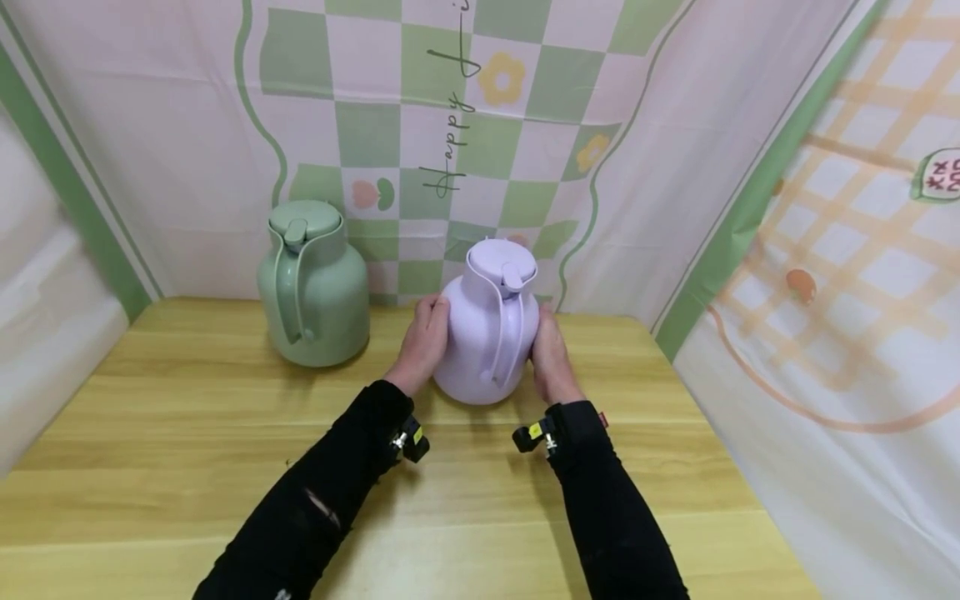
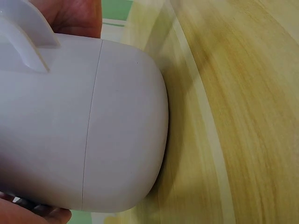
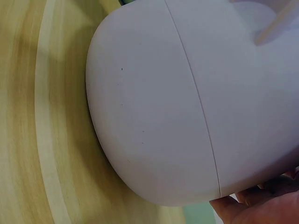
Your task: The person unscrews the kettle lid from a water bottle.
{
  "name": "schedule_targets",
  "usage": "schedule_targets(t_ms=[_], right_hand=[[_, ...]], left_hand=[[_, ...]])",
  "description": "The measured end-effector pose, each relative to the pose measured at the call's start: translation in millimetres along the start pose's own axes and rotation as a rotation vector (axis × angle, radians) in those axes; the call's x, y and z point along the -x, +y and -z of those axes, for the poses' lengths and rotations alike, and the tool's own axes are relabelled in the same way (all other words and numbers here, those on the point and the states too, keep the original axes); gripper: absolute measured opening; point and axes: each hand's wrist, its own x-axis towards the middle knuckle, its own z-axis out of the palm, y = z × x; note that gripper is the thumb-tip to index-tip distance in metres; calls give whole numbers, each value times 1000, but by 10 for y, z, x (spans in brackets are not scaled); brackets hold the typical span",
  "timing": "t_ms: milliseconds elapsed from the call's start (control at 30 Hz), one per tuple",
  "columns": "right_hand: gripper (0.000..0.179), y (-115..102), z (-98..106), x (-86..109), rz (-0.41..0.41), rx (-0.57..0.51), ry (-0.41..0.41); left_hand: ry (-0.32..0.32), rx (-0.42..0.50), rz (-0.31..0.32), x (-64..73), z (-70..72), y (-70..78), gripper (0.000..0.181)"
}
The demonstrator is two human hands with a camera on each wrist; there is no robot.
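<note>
A lilac thermos jug (image 1: 477,350) stands between my two hands, its lid and handle facing me and its base right at the wooden tabletop. My left hand (image 1: 422,342) holds its left side, and my right hand (image 1: 552,354) holds the opposite side. In the left wrist view, the jug's smooth lower body (image 2: 126,126) shows a thin seam, with left fingers (image 2: 56,215) bent round its side. Fingertips of the right hand (image 3: 261,210) reach behind the jug in the right wrist view. Most fingers are hidden behind it in the head view.
To the left, a similar green thermos jug (image 1: 330,292) stands upright near the table's back edge. A checked green and white cloth (image 1: 367,133) hangs behind the wooden table (image 1: 187,467). More patterned cloth (image 1: 862,275) hangs along the right side.
</note>
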Motion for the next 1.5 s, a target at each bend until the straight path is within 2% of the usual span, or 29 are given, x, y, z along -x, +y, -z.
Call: schedule_targets(t_ms=[300, 467, 733, 1067, 1267, 1500], right_hand=[[62, -13, -53, 56, 22, 6, 6], [70, -10, -71, 103, -9, 17, -14], [78, -9, -113, 153, -45, 11, -2], [79, -9, -157, 201, -18, 14, -19], [78, -6, -170, 236, -3, 18, -49], [79, -16, -182, 274, -20, 33, -54]], left_hand=[[-22, -34, -71, 40, 46, 6, 66], [-35, -20, -120, 69, 82, 5, 63], [-80, 76, -112, 137, 138, -13, 61], [-83, 80, -97, 187, 193, -56, 66], [-80, 64, -132, 219, 221, -76, 64], [-74, 38, -149, 269, 252, -83, 62]])
